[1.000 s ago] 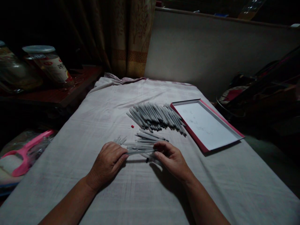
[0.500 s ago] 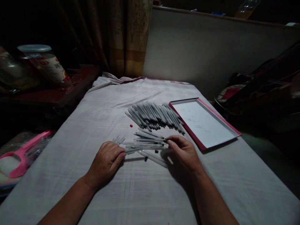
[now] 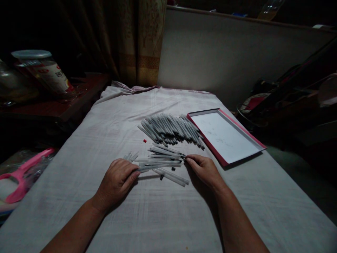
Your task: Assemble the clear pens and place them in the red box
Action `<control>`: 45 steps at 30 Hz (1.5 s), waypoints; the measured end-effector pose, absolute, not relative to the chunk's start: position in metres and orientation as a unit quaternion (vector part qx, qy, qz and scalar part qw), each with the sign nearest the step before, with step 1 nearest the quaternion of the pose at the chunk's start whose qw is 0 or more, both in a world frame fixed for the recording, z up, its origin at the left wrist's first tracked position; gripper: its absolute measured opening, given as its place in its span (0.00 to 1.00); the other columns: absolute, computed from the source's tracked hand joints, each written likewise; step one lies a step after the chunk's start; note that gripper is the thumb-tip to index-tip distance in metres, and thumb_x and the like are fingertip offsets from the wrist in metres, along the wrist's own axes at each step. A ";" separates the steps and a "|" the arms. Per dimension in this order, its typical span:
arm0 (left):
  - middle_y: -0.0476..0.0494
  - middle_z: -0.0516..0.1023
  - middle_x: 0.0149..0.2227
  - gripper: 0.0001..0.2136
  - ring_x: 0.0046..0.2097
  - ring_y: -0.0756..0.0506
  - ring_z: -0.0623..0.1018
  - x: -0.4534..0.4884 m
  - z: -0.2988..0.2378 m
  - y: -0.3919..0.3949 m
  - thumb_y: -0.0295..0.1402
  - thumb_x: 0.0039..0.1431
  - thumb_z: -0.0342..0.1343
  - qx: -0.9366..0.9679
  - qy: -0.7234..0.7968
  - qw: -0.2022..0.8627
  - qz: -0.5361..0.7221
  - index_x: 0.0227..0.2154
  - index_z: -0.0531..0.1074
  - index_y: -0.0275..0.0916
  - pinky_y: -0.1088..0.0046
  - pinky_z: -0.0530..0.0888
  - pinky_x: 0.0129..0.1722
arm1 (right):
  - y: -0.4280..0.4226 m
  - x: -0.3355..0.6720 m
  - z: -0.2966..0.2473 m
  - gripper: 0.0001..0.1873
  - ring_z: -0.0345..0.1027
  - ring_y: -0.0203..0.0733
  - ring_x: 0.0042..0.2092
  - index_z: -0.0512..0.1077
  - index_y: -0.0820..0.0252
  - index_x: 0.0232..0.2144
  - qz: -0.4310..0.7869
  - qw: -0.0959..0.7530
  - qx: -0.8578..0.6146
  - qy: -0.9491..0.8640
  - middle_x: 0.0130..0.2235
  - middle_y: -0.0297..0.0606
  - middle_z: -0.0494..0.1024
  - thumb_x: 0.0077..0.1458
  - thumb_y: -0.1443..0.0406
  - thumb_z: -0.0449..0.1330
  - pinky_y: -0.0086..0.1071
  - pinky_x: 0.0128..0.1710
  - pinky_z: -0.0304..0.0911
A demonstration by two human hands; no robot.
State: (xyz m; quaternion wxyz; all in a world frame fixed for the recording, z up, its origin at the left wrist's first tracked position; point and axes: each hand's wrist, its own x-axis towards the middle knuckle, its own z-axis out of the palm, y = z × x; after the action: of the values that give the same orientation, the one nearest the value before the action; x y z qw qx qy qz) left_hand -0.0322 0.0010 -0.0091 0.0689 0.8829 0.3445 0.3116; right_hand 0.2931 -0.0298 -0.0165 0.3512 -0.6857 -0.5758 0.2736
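Note:
My left hand (image 3: 117, 179) is closed, with thumb and fingers pinching the left end of a clear-barrelled pen (image 3: 152, 166). My right hand (image 3: 202, 168) is closed too, its fingertips together at the black right end of a pen (image 3: 168, 156); exactly what they grip is too small to make out. Several more translucent barrels (image 3: 171, 176) lie between and below the hands. Two small black caps (image 3: 173, 169) rest near them. Just beyond my left hand are short clear pieces (image 3: 131, 156). A large pile of pens (image 3: 168, 127) with dark ends lies behind.
A shallow red-edged box lid (image 3: 226, 137) with a white inside lies right of the pile. One small red cap (image 3: 145, 141) sits on the pale tablecloth (image 3: 118, 116). At left are a pink-handled item (image 3: 28, 168) and a lidded jar (image 3: 43, 72) on a dark red table.
The whole view has shifted slightly. Both hands keep nearly the same place and grip among the pens; the shadow beside my right hand has moved off the end of a loose barrel.

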 end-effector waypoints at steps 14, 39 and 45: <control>0.46 0.78 0.31 0.07 0.35 0.46 0.75 -0.030 -0.007 -0.001 0.33 0.66 0.52 0.883 0.341 0.075 0.314 0.38 0.73 0.39 0.67 0.69 0.40 | -0.040 0.248 0.004 0.12 0.74 0.42 0.34 0.80 0.61 0.33 0.445 0.394 -0.567 -0.570 0.31 0.40 0.81 0.51 0.59 0.62 0.34 0.36 0.66; 0.44 0.81 0.33 0.09 0.35 0.42 0.79 -0.050 -0.007 0.009 0.39 0.64 0.52 0.841 0.424 0.013 0.335 0.39 0.73 0.41 0.64 0.72 0.40 | -0.033 0.286 -0.003 0.15 0.71 0.41 0.28 0.78 0.60 0.25 0.307 0.310 -0.682 -0.587 0.24 0.37 0.79 0.52 0.56 0.59 0.30 0.28 0.61; 0.46 0.78 0.33 0.06 0.35 0.45 0.77 -0.034 -0.008 0.000 0.34 0.65 0.54 0.869 0.366 0.043 0.331 0.41 0.71 0.40 0.67 0.71 0.40 | -0.037 0.271 0.007 0.20 0.65 0.37 0.24 0.72 0.60 0.20 0.301 0.341 -0.643 -0.616 0.20 0.33 0.71 0.57 0.54 0.54 0.29 0.26 0.57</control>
State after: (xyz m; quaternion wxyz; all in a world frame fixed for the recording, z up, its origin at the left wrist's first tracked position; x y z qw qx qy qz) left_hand -0.0339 0.0000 -0.0081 0.0434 0.8687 0.3655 0.3315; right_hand 0.2707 -0.0368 0.0068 0.3413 -0.6426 -0.6163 0.3011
